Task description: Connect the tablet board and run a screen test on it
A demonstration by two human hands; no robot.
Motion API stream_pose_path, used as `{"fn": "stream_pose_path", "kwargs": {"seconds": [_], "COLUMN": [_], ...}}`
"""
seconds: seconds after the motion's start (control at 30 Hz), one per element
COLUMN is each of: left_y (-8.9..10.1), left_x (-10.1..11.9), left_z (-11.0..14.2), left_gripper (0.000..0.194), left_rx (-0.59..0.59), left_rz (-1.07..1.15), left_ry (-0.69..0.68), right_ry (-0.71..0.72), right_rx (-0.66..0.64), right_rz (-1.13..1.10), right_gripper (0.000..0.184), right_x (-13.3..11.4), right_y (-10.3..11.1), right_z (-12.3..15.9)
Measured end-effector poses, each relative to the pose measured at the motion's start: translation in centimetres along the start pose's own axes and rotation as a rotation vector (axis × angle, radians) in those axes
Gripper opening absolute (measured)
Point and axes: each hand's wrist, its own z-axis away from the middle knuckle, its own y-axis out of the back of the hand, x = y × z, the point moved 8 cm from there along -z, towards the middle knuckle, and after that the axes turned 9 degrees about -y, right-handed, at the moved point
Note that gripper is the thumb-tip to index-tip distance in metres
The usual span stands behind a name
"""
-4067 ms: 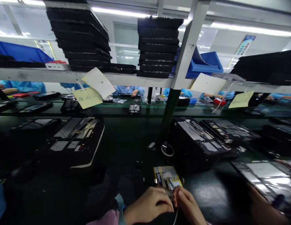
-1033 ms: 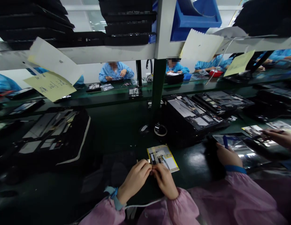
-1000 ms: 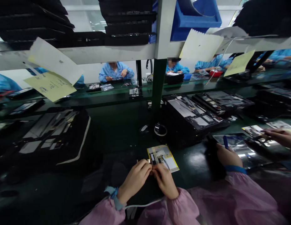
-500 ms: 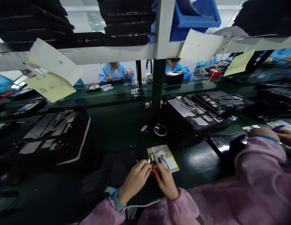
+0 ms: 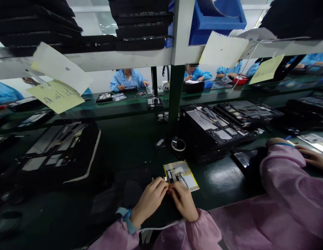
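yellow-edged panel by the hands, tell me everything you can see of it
The yellow-edged panel is thin and roughly rectangular, grey and tan, with a white patch, a pale blue strip and a dark labelled piece. It lies face up, skewed, on the dark green table. The right hand hides its near edge; whether fingers touch it is unclear.

Flat panel (image 5: 190,181) on bench (image 5: 125,139), just beyond L hand (image 5: 149,198) & R hand (image 5: 183,201). Cable loop (image 5: 180,150) farther out, nr post (image 5: 176,93). Opened-device stack (image 5: 212,123) beyond & R of hands; L-side stack (image 5: 56,147) well L. Shelf (image 5: 130,59) up behind, w/ bin (image 5: 218,23) on top. Co-worker's sleeve (image 5: 289,194) R.
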Motion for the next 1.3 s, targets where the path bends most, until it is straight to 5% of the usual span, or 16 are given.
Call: {"fn": "stream_pose_path", "kwargs": {"seconds": [0.9, 1.3], "left_y": [-0.6, -0.7], "left_x": [0.8, -0.2], "left_z": [0.1, -0.3], "left_gripper": [0.02, 0.016], "left_rx": [-0.012, -0.026], "left_rz": [-0.201, -0.04], "left_ry": [-0.169, 0.016], "right_ry": [-0.033, -0.044], "right_rx": [-0.003, -0.009], "right_rz": [-0.021, 0.009], "right_gripper": [0.018, 0.014], "right_x": [0.2, 0.5], "right_y": [-0.2, -0.4], "right_z": [-0.1, -0.1]}}
